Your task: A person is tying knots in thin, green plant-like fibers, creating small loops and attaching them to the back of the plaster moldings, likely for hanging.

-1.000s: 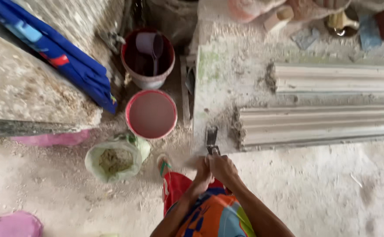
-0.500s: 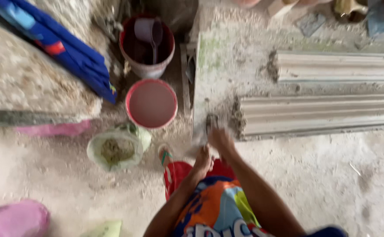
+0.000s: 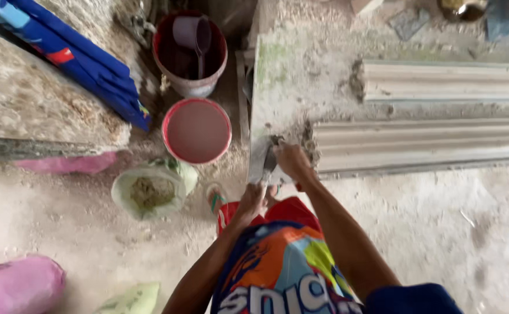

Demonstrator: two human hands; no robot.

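Observation:
My right hand (image 3: 292, 160) grips a small metal scraper (image 3: 269, 156) and presses it against the near left end of a long white moulded plaster strip (image 3: 429, 142). Rough plaster crumbs cling to that end. My left hand (image 3: 253, 200) hovers just below the scraper, by the edge of the dusty slab (image 3: 289, 87) that carries the strips; whether it holds anything is not visible. A second moulded strip (image 3: 446, 81) lies farther back on the same slab.
A red-rimmed bucket of pinkish-brown liquid (image 3: 197, 130) stands left of the slab, a bucket with a scoop (image 3: 189, 55) behind it. An open sack of greenish powder (image 3: 149, 191) sits nearer. Blue folded sheeting (image 3: 74, 55) lies on a stone block at left.
My right hand has moved forward and right with the scraper, up to the end of the near strip. The view has shifted slightly closer.

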